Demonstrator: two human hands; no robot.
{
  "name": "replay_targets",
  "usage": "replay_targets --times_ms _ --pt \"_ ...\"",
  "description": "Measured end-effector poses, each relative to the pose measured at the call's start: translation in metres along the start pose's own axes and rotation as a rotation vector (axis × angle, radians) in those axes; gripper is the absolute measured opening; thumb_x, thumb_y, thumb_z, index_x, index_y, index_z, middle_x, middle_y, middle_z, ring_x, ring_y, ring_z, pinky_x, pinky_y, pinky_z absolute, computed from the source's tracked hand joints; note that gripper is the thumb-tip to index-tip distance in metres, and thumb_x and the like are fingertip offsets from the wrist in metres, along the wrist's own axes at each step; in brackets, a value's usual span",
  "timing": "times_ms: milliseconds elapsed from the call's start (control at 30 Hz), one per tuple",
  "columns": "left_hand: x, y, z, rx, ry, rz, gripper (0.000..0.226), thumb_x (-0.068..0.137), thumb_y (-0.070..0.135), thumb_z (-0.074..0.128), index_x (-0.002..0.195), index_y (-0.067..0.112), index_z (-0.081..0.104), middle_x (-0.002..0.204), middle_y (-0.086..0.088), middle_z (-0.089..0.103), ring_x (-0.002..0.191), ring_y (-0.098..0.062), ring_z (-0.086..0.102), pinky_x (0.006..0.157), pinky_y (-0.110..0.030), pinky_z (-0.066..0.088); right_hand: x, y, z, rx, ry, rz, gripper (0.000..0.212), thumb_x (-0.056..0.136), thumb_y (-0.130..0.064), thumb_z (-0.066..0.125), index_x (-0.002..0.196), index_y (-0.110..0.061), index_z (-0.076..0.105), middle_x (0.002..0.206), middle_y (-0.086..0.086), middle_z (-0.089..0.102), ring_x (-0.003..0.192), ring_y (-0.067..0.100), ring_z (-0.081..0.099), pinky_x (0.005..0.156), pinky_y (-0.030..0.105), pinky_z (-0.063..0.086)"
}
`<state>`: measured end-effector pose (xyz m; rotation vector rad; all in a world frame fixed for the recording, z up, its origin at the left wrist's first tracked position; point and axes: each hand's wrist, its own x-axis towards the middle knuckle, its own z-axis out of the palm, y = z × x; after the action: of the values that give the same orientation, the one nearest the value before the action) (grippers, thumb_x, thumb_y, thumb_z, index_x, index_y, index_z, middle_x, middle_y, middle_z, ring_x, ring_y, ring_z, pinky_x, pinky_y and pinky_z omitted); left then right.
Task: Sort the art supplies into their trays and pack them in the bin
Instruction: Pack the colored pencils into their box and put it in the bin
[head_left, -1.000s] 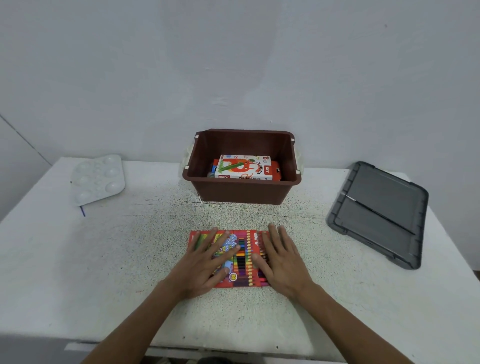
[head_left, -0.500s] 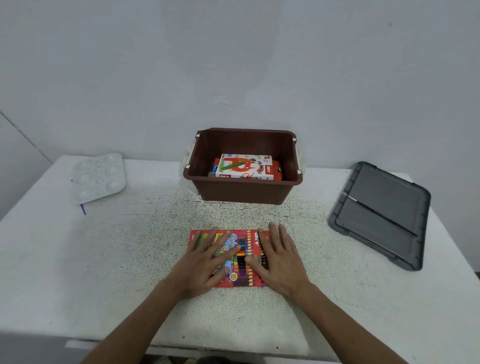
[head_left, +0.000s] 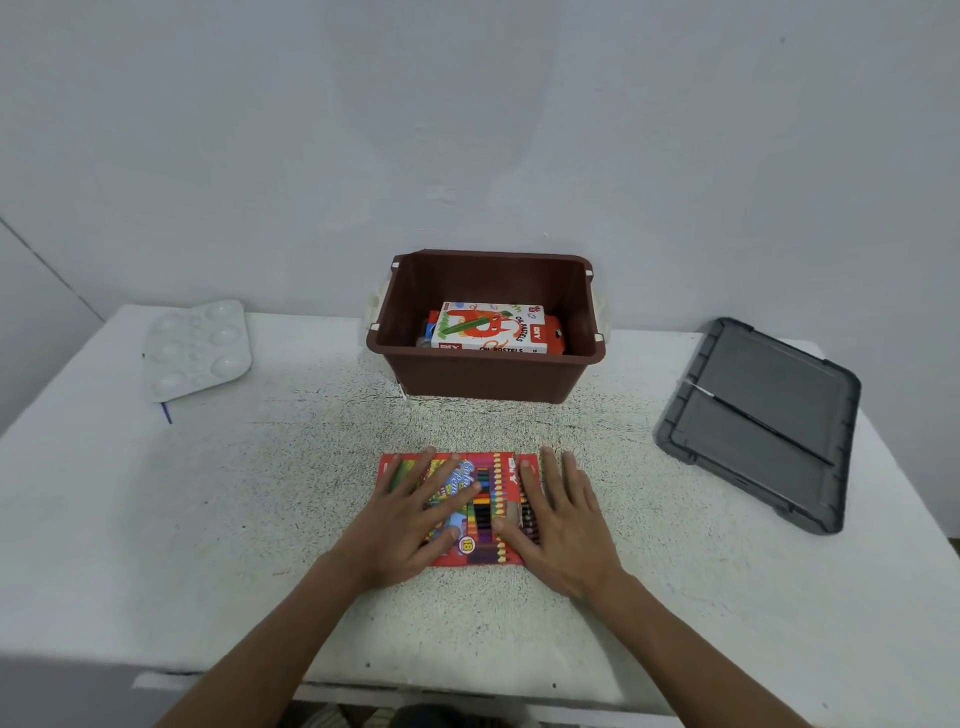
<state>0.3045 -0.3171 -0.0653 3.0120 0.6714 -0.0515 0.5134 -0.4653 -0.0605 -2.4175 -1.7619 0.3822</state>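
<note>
I see white table (head_left: 208, 519), its top speckled with dark flecks toward the middle | pale grey-blue wall (head_left: 467, 130) right behind its far edge | dark grey lid (head_left: 769, 415) lying flat on the table's right side, near the edge

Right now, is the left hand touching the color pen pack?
Touching. The head view shows the left hand lying flat on the color pen pack, fingers spread across its cover.

Plain pale wall (head_left: 519, 114) behind, meeting a second wall (head_left: 26, 338) at the left corner. White speckled table (head_left: 182, 519) set against it, front edge nearest. Soft, even light.
</note>
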Motion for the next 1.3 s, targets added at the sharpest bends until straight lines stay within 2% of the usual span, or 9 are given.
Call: replay_targets --times_ms 167,267,400,533,633,767,900,1067,1300 --pt "0.0 0.0 0.001 -0.007 0.015 0.005 0.057 0.101 0.063 0.015 0.154 0.046 0.002 0.165 0.006 -0.002 0.151 -0.022 -0.011 0.118 -0.054 -0.002 0.001 -0.004 0.001 0.0 -0.003 0.009 0.102 0.075 -0.09 -0.01 0.155 -0.026 -0.018 0.16 0.005 -0.026 0.145 0.026 -0.031 0.122 0.045 -0.011" --pt "0.001 0.0 0.002 -0.008 0.023 0.009 0.057 0.101 0.062 0.018 0.154 0.046 0.004 0.165 0.005 0.002 0.152 -0.023 -0.008 0.118 -0.054 0.0 -0.006 0.004 -0.001 0.015 0.016 -0.001 0.101 0.077 -0.089 -0.008 0.155 -0.025 -0.016 0.161 0.005 -0.024 0.146 0.024 -0.03 0.121 0.041 -0.013" --pt "0.0 0.0 0.0 -0.013 0.017 0.01 0.058 0.1 0.064 0.013 0.154 0.046 0.004 0.165 0.004 0.001 0.152 -0.024 -0.01 0.118 -0.054 -0.001 -0.017 0.008 -0.003 -0.043 -0.002 -0.023 0.1 0.076 -0.088 -0.011 0.154 -0.025 -0.02 0.16 0.005 -0.029 0.144 0.024 -0.034 0.12 0.038 -0.017" --pt "-0.001 0.001 0.001 -0.014 0.018 0.003 0.058 0.1 0.065 0.01 0.154 0.047 0.001 0.165 0.006 -0.003 0.151 -0.022 -0.013 0.118 -0.055 -0.002 -0.016 0.0 0.003 -0.011 0.025 -0.01 0.1 0.083 -0.087 -0.001 0.156 -0.02 -0.012 0.161 0.011 -0.02 0.147 0.031 -0.025 0.119 0.046 -0.01" --pt "-0.001 0.001 0.001 -0.017 0.028 0.01 0.057 0.101 0.063 0.014 0.154 0.046 0.004 0.165 0.005 0.001 0.152 -0.024 -0.006 0.118 -0.055 0.001 -0.016 -0.008 0.01 -0.013 0.043 -0.009 0.1 0.088 -0.084 0.01 0.157 -0.013 -0.002 0.163 0.011 -0.01 0.149 0.035 -0.014 0.118 0.049 -0.006" --pt "0.0 0.0 0.002 -0.018 0.019 0.019 0.058 0.101 0.063 0.015 0.155 0.045 0.006 0.166 0.005 0.003 0.152 -0.024 -0.004 0.118 -0.054 0.0 -0.017 -0.003 0.01 -0.027 0.06 -0.015 0.099 0.084 -0.086 0.004 0.156 -0.02 -0.013 0.161 0.008 -0.02 0.148 0.03 -0.023 0.123 0.047 -0.008" --pt "-0.001 0.001 0.0 -0.029 0.024 0.008 0.059 0.099 0.066 0.01 0.154 0.046 0.005 0.165 0.006 0.001 0.152 -0.023 -0.008 0.119 -0.053 -0.003 -0.026 0.006 0.01 -0.036 0.061 -0.027 0.097 0.086 -0.086 0.011 0.156 -0.023 -0.013 0.162 0.01 -0.019 0.148 0.028 -0.024 0.123 0.046 -0.003" --pt "0.0 0.001 0.0 -0.025 0.026 0.004 0.059 0.099 0.066 0.011 0.155 0.045 0.004 0.165 0.005 0.001 0.152 -0.024 -0.009 0.119 -0.052 -0.006 -0.032 -0.002 0.014 -0.064 0.075 -0.035 0.101 0.089 -0.082 0.025 0.157 -0.009 0.013 0.163 0.017 0.009 0.15 0.038 0.007 0.115 0.052 0.01" --pt "0.0 0.0 0.002 -0.03 0.031 0.005 0.059 0.099 0.066 0.01 0.154 0.046 0.004 0.165 0.006 -0.001 0.151 -0.022 -0.012 0.119 -0.053 -0.005 -0.032 -0.008 0.017 -0.08 0.102 -0.022 0.102 0.088 -0.083 0.026 0.157 -0.009 0.013 0.164 0.015 0.008 0.151 0.038 0.006 0.115 0.053 0.01"
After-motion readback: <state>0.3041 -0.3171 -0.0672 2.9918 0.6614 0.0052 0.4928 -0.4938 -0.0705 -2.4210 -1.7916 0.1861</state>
